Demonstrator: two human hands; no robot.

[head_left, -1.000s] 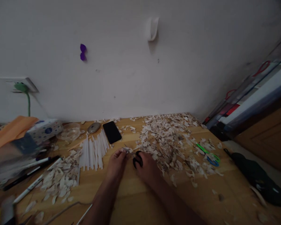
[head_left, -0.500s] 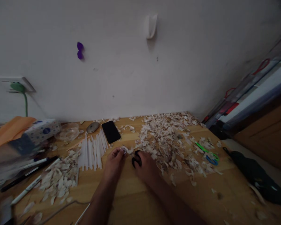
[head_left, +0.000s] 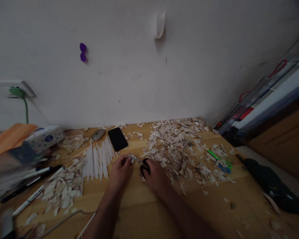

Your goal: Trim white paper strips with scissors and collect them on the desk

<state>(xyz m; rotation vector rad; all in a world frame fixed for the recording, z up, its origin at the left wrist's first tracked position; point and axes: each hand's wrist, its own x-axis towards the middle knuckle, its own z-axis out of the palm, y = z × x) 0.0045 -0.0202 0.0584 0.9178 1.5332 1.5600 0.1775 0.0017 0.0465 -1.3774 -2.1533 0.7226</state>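
Two bare hands meet near the middle of a wooden table (head_left: 139, 209). The left hand (head_left: 121, 168) is closed, its fingertips pinching a small pale piece (head_left: 132, 158) just above the table top. The right hand (head_left: 156, 175) is curled around the black scissors (head_left: 145, 167), fingers through the dark handle loops, with the blades pointing left toward the pinched piece; whether the blades touch it is too dim to tell.

Just left of the left hand lies a fan of white strips (head_left: 98, 159), and behind those a dark phone (head_left: 117, 139) lies flat beside a grey oval object (head_left: 98, 134). A wide heap of pale scraps (head_left: 174, 146) covers the table to the right of the right hand and reaches back to the wall. A smaller scrap pile (head_left: 62, 187) sits near the left front. Green and blue scissors (head_left: 220, 163) lie among scraps well to the right. Several markers (head_left: 32, 174) lie at the left edge, near a dotted tissue box (head_left: 43, 137) and a clear bowl (head_left: 71, 139). On the wall hang a white hook (head_left: 159, 25) and a purple bit (head_left: 83, 52).
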